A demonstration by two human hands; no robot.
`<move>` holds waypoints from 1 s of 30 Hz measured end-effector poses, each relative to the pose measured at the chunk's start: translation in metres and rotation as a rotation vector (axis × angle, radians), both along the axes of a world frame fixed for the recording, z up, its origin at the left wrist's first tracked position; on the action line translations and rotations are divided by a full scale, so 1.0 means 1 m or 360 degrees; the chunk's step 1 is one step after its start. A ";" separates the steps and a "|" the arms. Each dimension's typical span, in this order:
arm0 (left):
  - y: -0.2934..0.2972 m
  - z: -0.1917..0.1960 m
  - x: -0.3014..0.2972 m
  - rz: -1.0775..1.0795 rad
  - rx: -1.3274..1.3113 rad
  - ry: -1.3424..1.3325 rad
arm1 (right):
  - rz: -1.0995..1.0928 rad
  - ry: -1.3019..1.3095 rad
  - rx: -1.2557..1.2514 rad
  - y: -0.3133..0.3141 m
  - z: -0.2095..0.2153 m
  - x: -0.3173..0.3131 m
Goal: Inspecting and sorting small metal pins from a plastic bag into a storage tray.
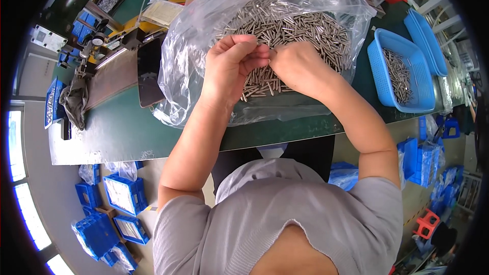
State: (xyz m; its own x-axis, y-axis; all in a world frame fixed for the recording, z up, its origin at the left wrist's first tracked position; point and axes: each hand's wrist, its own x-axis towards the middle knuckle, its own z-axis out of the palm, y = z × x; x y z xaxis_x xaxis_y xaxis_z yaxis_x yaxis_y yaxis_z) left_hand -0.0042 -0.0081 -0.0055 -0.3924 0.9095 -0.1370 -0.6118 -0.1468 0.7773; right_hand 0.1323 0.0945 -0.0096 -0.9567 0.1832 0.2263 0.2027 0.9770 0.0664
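Left hand (pixel 226 63) and right hand (pixel 299 66) curled close together over pins (pixel 310 30); we can't tell what they grip | heap on plastic (pixel 178 56), presumably for short reach | tub (pixel 379 74) rightward, likely containing rolling strays

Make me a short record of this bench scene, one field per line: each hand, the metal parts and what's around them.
Left grip: fingers curled over the heap; anything held is too small to tell
Right grip: close beside the left, fingertips largely hidden; contents unclear
Parts: loose heap of slender metal pins
Around heap: crumpled clear plastic
Right side: blue basket with more pins inside
Left side: dark flat panel
Surface: green bench
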 end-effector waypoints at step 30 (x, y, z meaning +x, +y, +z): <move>0.000 -0.013 0.006 -0.0493 0.0028 -0.0492 | -0.0147 0.1216 -0.2417 -0.003 0.003 0.002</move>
